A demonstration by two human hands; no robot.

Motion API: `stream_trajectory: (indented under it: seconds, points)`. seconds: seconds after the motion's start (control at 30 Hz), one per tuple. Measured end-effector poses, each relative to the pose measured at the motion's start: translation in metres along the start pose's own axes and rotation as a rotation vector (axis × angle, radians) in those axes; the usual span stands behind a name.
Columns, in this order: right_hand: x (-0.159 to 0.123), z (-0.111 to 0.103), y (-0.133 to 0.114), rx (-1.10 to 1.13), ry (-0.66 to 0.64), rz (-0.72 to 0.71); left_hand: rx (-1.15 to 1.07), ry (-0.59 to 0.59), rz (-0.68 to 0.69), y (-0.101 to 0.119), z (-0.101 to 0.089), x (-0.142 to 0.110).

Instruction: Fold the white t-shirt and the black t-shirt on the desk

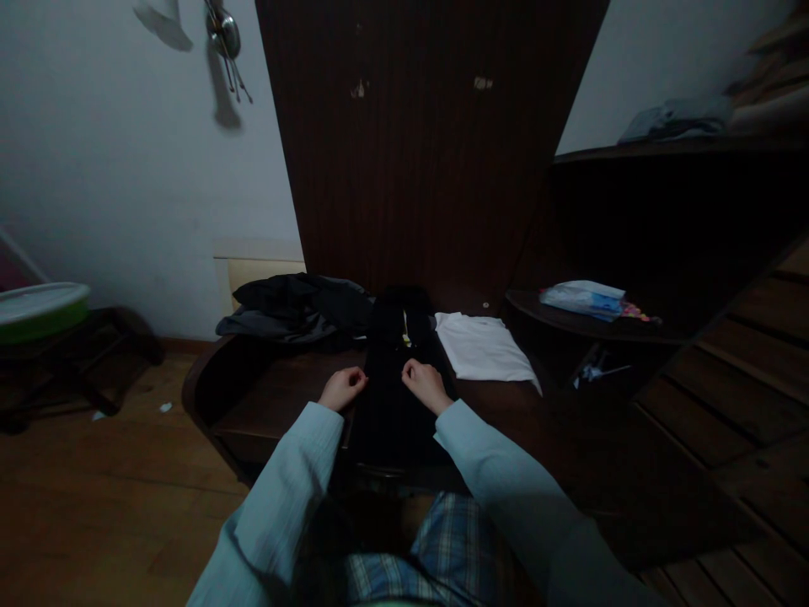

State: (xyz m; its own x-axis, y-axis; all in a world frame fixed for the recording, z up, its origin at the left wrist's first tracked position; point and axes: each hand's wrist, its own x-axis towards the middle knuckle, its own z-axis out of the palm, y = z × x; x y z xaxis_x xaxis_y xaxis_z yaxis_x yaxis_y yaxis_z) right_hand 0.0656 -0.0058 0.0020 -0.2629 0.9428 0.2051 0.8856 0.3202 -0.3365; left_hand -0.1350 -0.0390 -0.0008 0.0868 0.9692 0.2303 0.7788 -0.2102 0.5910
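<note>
A long strip of folded black clothing (401, 421) lies on the dark wooden bench in front of me, with a small pale tag (405, 329) near its far end. At its left edge, my left hand (341, 389) is closed, thumb and fingers pinched on the black clothing. My right hand (428, 386) rests over its right side, with the fingers curled in a pinch on the same cloth. The fabric is so dark that its folds and exact kind are hard to make out. Beside it on the right lies a folded white garment (486, 347).
A heap of black and grey clothes (297, 308) sits at the bench's back left. On the right, a low shelf holds a blue-and-white plastic packet (585, 299). Folded clothes (679, 118) lie on the upper shelf. A green-rimmed basin (44, 316) stands far left.
</note>
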Motion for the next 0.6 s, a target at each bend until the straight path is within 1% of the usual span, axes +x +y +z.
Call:
stream_trajectory:
  seconds: [0.13,0.33,0.6]
  points:
    - [0.0023,0.0000,0.0007,0.028,-0.028,-0.024,-0.001,-0.008,-0.009,0.0021,-0.0001,-0.0008]
    - [0.0046,-0.0009,-0.0003,0.018,-0.067,-0.008,0.004,-0.013,-0.016,0.0041,-0.0006,-0.0005]
    - [0.0016,-0.0041,-0.0002,0.061,-0.021,-0.005,0.009,-0.010,-0.014,0.0035,-0.0005,-0.0007]
